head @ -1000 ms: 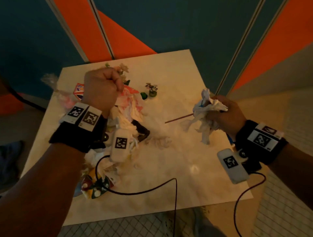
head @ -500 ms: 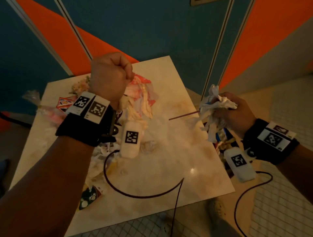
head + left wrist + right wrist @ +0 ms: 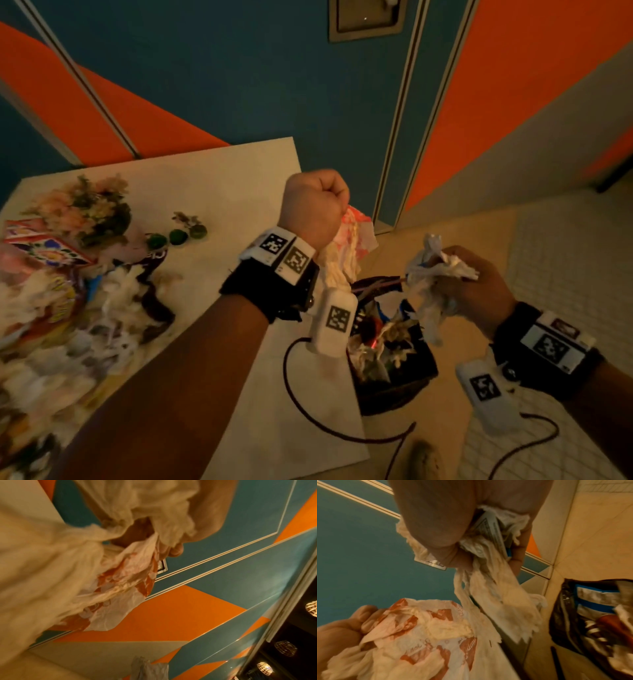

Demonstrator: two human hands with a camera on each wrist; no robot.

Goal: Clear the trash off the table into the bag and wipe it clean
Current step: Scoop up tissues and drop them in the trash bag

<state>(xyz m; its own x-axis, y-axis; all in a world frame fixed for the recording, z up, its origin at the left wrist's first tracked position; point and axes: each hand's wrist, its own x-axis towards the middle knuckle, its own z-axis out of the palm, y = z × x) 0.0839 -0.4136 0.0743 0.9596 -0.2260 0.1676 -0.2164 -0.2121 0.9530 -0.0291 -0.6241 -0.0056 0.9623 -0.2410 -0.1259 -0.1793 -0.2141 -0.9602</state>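
Observation:
My left hand (image 3: 317, 205) is a fist gripping a crumpled red-and-white food wrapper (image 3: 352, 236) with pale tissue, held above the table's right edge; the same wrapper (image 3: 123, 577) hangs from the fingers in the left wrist view. My right hand (image 3: 472, 284) grips a wad of white tissue and printed paper (image 3: 435, 274) over the floor. That wad (image 3: 496, 588) dangles in the right wrist view, beside the wrapper (image 3: 423, 632). A dark trash bag (image 3: 394, 387) stands open on the floor below both hands, holding wrappers.
The white table (image 3: 222, 178) carries a heap of tissue and packets (image 3: 61, 308) on its left side, a faded flower bunch (image 3: 85, 209) and small green pieces (image 3: 178, 236). Black cables (image 3: 308, 411) trail from both wrists. The teal and orange wall (image 3: 274, 85) stands behind.
Both hands have carried their trash to the right, off the table's middle, and now hang over the open bag on the floor. The view has swung right with them.

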